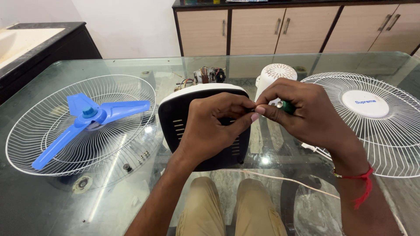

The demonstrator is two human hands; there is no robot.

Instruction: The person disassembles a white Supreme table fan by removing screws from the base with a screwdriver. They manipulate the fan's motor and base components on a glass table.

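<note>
Glass table (280,65) — fan grilles (52,131), base (175,118)

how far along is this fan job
Already apart: the blue blade lies in one wire guard, the other guard lies to the right, and the motor sits bare on the glass table. In hand: the left hand and right hand meet over the black base, the right holding a green-handled screwdriver. Loose screws remain; nothing is reassembled.
</note>
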